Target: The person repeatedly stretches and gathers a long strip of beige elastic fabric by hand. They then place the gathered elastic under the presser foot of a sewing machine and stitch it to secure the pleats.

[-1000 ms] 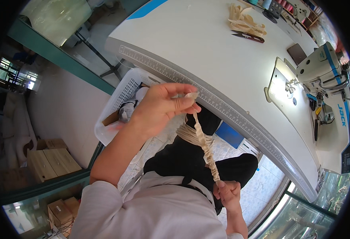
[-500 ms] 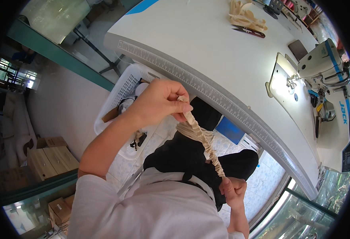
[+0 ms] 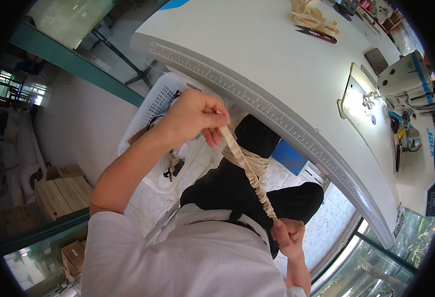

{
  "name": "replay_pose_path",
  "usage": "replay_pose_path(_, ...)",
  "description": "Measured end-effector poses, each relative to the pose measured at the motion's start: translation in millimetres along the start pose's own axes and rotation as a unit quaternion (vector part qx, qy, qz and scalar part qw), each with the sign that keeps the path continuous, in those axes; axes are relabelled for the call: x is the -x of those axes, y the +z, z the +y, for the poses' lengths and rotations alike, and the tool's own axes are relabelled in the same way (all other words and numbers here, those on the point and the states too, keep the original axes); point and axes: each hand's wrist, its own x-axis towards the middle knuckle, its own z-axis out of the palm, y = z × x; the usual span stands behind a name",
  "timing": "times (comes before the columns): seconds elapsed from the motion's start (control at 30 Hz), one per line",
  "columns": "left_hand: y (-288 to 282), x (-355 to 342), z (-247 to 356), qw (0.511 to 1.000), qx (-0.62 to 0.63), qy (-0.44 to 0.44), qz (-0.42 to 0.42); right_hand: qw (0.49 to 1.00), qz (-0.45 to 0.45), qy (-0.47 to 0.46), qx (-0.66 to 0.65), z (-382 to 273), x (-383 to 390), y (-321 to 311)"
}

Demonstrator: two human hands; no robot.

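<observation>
A cream fabric strip (image 3: 248,171) stretches on a slant between my two hands, above my lap. Its upper part near my left hand (image 3: 197,117) looks flat and smooth, while the lower part is bunched into tight gathers. The thumb and fingers of that hand pinch the strip's upper end. Down by my hip, my right hand (image 3: 288,236) is closed around the gathered lower end, whose tip is hidden in the fist. Behind the strip, a bundle of cream cords or strips (image 3: 257,165) lies across my dark trouser leg.
A white table (image 3: 237,34) with a ruler (image 3: 257,101) along its edge curves ahead of me. On it are thread snips (image 3: 316,33), cream fabric strips (image 3: 309,15), a dark phone-like slab (image 3: 376,60) and a sewing machine (image 3: 408,79). A white basket (image 3: 150,106) of odds and ends stands at left.
My left hand has moved slightly up and left. The strip's upper part, gathered before, is now drawn out flat. My right hand keeps its hold almost unmoved.
</observation>
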Motion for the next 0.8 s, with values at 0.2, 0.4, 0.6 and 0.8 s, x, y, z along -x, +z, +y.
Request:
replay_pose_path(0.2,-36.7,1.7,-10.4,0.980,-0.012,0.124,0.155,0.998,0.007,0.064,-0.027,8.7,19.4,-14.3)
replay_pose_path(0.4,7.8,3.5,-2.5,0.981,-0.095,0.166,-0.014,0.999,-0.009,0.042,-0.010,-1.8,10.8,-20.7)
replay_pose_path(0.6,-7.2,-1.2,-5.0,0.991,-0.133,-0.019,-0.007,0.997,0.005,0.070,-0.024,3.5,18.2,-23.9)
replay_pose_path(0.8,-41.7,-1.9,-51.4,0.976,-0.128,0.129,0.123,0.992,0.021,0.128,-0.006,19.4,32.2,-43.5)
